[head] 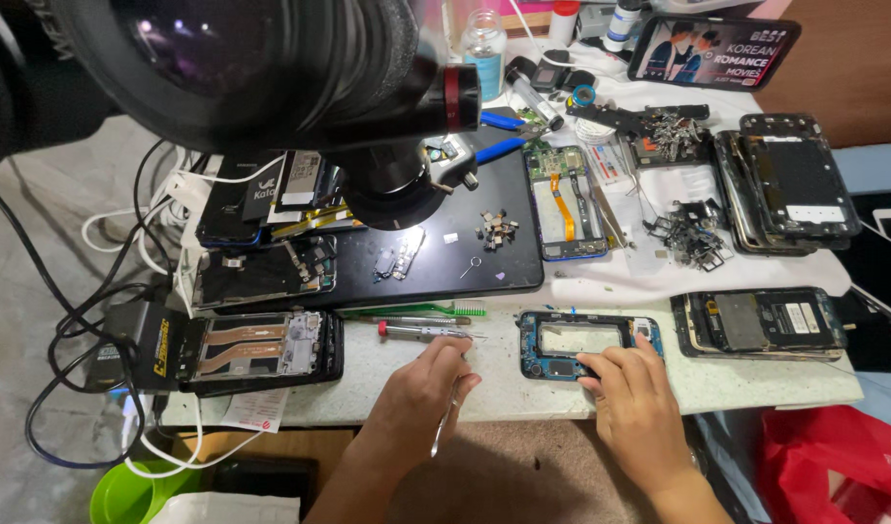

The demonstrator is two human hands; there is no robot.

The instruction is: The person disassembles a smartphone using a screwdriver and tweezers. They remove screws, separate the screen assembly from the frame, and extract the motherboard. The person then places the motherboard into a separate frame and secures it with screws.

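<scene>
Seen from the head camera, the left hand [416,393] pinches slim metal tweezers [445,419] in a closed grip, tips angled down off the worktop [484,383] edge, kept ready beside the job. Fingers of the right hand [632,398] press flat on the lower rim of the blue phone frame [586,342], no grip closed around it, apparently steadying it against the pale surface. Just beyond lie a red-tipped screwdriver [421,331] and a green brush [416,311], within easy reach; a microscope [300,87] overhangs the black mat [475,262].

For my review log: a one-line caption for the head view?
Left hand holds tweezers; right hand steadies an opened phone.
</scene>
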